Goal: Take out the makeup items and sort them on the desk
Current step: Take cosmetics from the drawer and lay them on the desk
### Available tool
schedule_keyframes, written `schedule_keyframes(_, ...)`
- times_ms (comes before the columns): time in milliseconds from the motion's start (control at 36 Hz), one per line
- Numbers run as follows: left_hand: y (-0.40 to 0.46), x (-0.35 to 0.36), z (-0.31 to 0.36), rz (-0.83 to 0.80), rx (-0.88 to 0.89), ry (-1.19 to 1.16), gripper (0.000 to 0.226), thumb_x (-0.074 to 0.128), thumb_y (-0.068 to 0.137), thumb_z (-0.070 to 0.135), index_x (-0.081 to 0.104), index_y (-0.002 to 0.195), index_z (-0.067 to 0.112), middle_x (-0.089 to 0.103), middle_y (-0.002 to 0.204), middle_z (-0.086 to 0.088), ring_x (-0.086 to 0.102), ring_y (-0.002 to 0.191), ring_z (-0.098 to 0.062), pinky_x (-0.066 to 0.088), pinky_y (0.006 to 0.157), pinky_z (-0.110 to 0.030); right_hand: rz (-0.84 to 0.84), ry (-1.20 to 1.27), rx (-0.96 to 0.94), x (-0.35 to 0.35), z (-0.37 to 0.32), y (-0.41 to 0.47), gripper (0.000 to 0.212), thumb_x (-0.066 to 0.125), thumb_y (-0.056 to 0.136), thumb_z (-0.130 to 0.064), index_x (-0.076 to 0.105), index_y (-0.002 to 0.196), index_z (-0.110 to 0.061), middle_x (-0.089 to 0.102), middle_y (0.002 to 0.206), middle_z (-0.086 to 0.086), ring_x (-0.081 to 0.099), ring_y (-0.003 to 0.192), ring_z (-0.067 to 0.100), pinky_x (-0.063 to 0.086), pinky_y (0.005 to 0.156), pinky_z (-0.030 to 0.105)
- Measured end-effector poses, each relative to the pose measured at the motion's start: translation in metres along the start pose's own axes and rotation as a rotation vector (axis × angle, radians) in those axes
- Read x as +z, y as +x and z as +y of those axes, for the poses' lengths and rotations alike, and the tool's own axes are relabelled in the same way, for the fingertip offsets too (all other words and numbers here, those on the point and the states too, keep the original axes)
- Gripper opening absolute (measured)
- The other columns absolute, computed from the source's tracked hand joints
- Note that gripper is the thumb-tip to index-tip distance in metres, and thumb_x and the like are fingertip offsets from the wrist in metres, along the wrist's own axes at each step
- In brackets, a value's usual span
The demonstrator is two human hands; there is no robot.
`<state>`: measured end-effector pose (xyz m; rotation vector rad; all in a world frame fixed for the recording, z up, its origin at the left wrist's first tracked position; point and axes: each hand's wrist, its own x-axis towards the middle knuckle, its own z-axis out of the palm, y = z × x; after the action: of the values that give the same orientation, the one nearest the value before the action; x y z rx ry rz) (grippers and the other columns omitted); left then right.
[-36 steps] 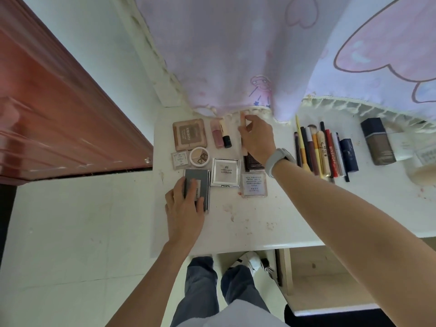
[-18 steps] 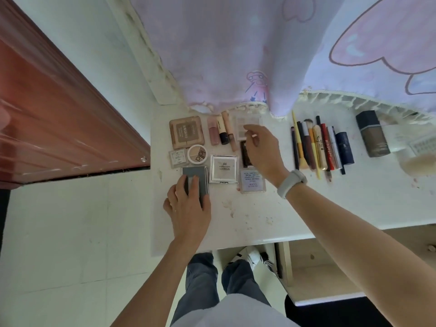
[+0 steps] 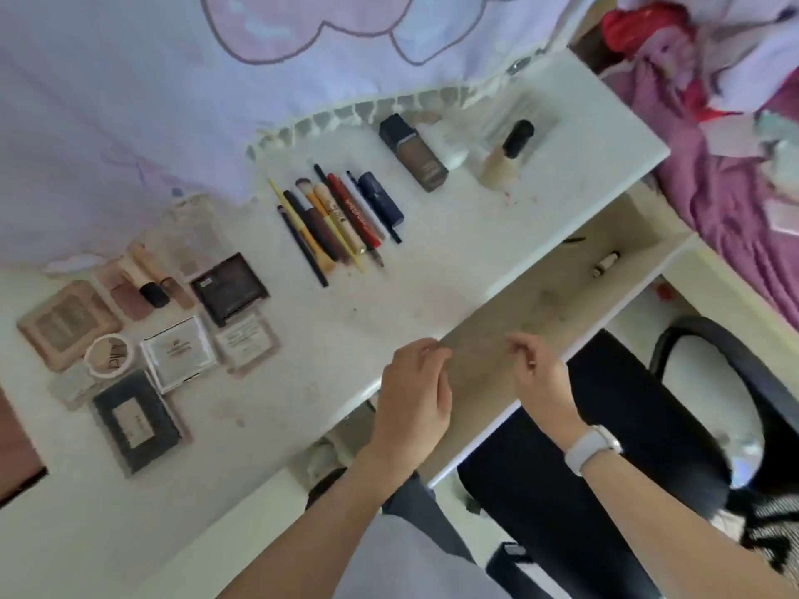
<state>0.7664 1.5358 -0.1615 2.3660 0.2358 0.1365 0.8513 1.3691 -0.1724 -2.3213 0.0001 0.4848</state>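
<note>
From the head view, I see my left hand (image 3: 413, 395) and right hand (image 3: 538, 378) loosely curled and holding nothing above the open drawer (image 3: 562, 291), while palettes (image 3: 173, 352), pencils and brushes (image 3: 333, 222) and bottles (image 3: 415, 151) lie sorted on the counter (image 3: 432, 261). I judge the sorting nearly done; next I should reach for the small tube (image 3: 606, 263) left in the drawer.

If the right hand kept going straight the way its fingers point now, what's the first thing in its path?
The right hand points up-left over the open drawer. Nothing lies close ahead; the first thing would probably be the desk edge, though depth is unclear.
</note>
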Motion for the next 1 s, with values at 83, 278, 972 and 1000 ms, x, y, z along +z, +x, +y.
schedule_keyframes(83,0.017,0.037,0.023,-0.168,0.071,0.016,0.034,0.038,0.089,0.018,0.063,0.109,0.007,0.062,0.111,-0.009,0.061,0.101,-0.025,0.053,0.083,-0.037,0.087,-0.065,0.031,-0.022,0.027,0.01,0.028,0.044,0.096,-0.009,0.059,0.119,-0.01,0.064,0.111,0.003,0.057,0.103,0.017,0.042,0.087,0.023)
schedule_keyframes(278,0.079,0.122,0.051,-0.466,0.067,0.129,0.038,0.04,0.096,0.012,0.048,0.133,0.009,0.046,0.135,-0.01,0.045,0.122,-0.026,0.037,0.101,-0.034,0.196,-0.414,-0.057,-0.057,0.074,0.069,0.033,0.044,0.085,-0.006,0.063,0.112,-0.001,0.064,0.104,0.017,0.056,0.102,0.037,0.045,0.091,0.046)
schedule_keyframes(972,0.248,0.267,0.053,-0.31,0.236,0.806,0.035,0.056,0.061,-0.002,0.065,0.092,0.01,0.058,0.08,-0.01,0.058,0.07,-0.029,0.044,0.055,-0.032,-0.507,-1.307,0.073,-0.136,0.103,0.259,0.054,0.026,0.099,-0.028,0.015,0.149,-0.013,0.012,0.157,0.007,0.007,0.145,0.025,0.004,0.117,0.048)
schedule_keyframes(1000,0.247,0.267,0.056,-0.299,0.243,0.786,0.032,0.056,0.057,-0.003,0.065,0.085,0.01,0.057,0.075,-0.01,0.057,0.063,-0.029,0.043,0.051,-0.03,-0.521,-1.317,0.073,-0.135,0.102,0.261,0.053,0.025,0.099,-0.028,0.017,0.149,-0.014,0.014,0.157,0.008,0.009,0.144,0.026,0.005,0.116,0.049)
